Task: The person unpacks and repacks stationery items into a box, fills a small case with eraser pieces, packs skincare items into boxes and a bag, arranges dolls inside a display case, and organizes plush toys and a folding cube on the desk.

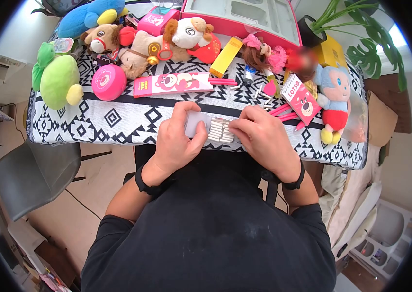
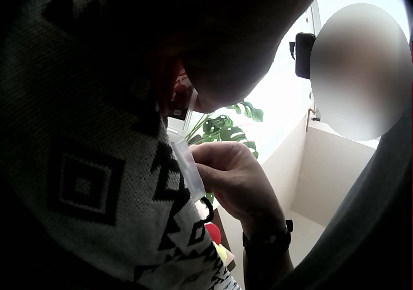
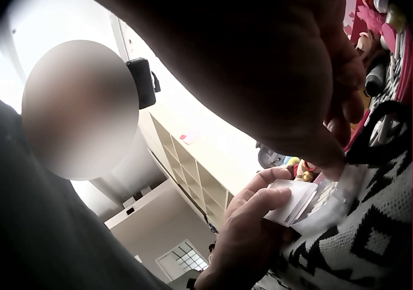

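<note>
A small translucent plastic case (image 1: pixel 197 123) lies open above the table's near edge, its flap under my left thumb. In its right part, short white sticks (image 1: pixel 219 131) lie in rows. My left hand (image 1: pixel 177 138) grips the case from the left, thumb on top. My right hand (image 1: pixel 264 136) has thumb and fingertips pinched together at the case's right end. In the left wrist view, these right fingers (image 2: pixel 222 167) meet the case's edge (image 2: pixel 187 167). The right wrist view shows my left thumb (image 3: pixel 268 201) on the flap. Several loose white sticks (image 1: pixel 259 92) lie beyond the right hand.
Behind my hands are a pink-and-white bear box (image 1: pixel 174 83), a yellow box (image 1: pixel 226 57) and a pink round case (image 1: pixel 109 82). On the right are a Lotso notepad (image 1: pixel 303 100), pink pens (image 1: pixel 284 116) and a blue plush (image 1: pixel 335 92). A green plush (image 1: pixel 60 82) sits left.
</note>
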Demonstrator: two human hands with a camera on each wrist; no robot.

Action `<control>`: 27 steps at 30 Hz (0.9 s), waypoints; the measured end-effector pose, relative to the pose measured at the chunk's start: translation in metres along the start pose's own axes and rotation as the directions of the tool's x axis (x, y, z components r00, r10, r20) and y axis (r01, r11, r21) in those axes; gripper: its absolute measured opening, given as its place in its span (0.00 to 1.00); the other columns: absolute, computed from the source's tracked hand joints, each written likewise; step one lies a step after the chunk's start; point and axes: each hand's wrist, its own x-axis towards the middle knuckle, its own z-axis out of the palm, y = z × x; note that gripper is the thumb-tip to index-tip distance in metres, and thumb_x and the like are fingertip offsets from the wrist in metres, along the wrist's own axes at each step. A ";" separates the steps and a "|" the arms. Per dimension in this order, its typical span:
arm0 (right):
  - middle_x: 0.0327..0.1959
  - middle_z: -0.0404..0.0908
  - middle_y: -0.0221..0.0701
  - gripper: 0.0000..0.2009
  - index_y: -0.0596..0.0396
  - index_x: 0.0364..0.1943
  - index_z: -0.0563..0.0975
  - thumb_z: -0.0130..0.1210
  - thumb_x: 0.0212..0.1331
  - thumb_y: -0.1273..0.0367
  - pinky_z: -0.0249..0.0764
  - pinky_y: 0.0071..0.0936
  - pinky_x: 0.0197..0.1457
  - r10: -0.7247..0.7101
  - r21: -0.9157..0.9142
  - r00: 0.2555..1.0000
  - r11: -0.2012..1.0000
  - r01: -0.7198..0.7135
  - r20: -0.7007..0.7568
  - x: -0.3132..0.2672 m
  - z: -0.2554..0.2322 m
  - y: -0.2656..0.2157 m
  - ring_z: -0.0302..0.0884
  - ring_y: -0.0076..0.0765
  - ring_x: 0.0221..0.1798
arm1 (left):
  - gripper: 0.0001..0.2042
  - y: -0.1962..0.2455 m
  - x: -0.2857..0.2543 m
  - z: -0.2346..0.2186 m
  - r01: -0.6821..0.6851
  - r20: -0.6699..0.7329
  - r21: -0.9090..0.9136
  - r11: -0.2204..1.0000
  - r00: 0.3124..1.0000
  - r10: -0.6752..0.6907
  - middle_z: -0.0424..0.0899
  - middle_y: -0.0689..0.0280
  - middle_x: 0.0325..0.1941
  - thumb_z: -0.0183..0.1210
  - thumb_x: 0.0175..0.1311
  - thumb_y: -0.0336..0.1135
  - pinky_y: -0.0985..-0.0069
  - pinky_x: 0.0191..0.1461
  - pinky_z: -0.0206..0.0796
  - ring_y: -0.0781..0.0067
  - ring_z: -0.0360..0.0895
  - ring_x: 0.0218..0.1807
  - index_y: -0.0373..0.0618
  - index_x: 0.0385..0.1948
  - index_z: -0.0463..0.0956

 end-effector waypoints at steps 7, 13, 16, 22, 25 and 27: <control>0.42 0.85 0.35 0.07 0.58 0.46 0.89 0.73 0.67 0.73 0.85 0.44 0.49 0.040 -0.014 0.989 0.999 -0.042 -0.142 0.011 -0.006 0.022 0.88 0.48 0.47 | 0.16 0.000 0.000 0.000 -0.011 0.001 -0.006 1.000 1.000 0.011 0.79 0.65 0.25 0.67 0.73 0.27 0.69 0.30 0.68 0.73 0.77 0.22 0.40 0.58 0.76; 0.44 0.86 0.36 0.06 0.56 0.47 0.89 0.70 0.68 0.74 0.85 0.44 0.50 -0.010 -0.236 0.993 0.971 -0.019 -0.122 0.035 0.004 0.043 0.89 0.49 0.49 | 0.16 0.002 0.000 0.000 0.014 0.002 -0.002 1.000 1.000 -0.014 0.79 0.64 0.25 0.67 0.73 0.27 0.69 0.30 0.68 0.72 0.76 0.21 0.40 0.58 0.76; 0.43 0.85 0.35 0.06 0.54 0.47 0.91 0.72 0.69 0.71 0.85 0.44 0.49 0.012 -0.358 0.997 0.933 -0.040 -0.081 0.042 0.010 0.048 0.89 0.48 0.48 | 0.16 0.001 -0.001 0.000 0.028 0.002 -0.027 0.999 1.000 -0.028 0.79 0.64 0.25 0.67 0.73 0.27 0.68 0.29 0.67 0.72 0.76 0.21 0.40 0.58 0.76; 0.42 0.84 0.34 0.05 0.52 0.46 0.91 0.71 0.70 0.70 0.85 0.45 0.47 0.017 -0.352 0.998 0.936 -0.034 -0.053 0.047 0.012 0.048 0.89 0.47 0.46 | 0.16 0.003 -0.001 -0.001 0.037 0.008 -0.007 0.999 0.999 -0.037 0.79 0.64 0.25 0.67 0.72 0.27 0.68 0.30 0.67 0.72 0.76 0.21 0.40 0.58 0.76; 0.42 0.83 0.36 0.04 0.54 0.43 0.89 0.67 0.67 0.73 0.85 0.45 0.47 0.023 -0.333 0.999 0.942 -0.035 -0.038 0.048 0.010 0.046 0.88 0.48 0.48 | 0.16 0.001 -0.001 0.000 0.014 0.000 -0.011 1.000 1.000 -0.014 0.78 0.64 0.25 0.67 0.72 0.27 0.68 0.30 0.67 0.72 0.76 0.21 0.40 0.58 0.76; 0.42 0.82 0.38 0.05 0.56 0.41 0.87 0.64 0.65 0.76 0.86 0.44 0.48 0.018 -0.323 0.999 0.946 -0.028 -0.033 0.049 0.010 0.046 0.88 0.48 0.50 | 0.16 0.003 0.000 -0.002 0.018 0.007 -0.011 1.000 1.000 -0.018 0.78 0.64 0.25 0.67 0.72 0.27 0.68 0.30 0.67 0.72 0.76 0.21 0.40 0.58 0.76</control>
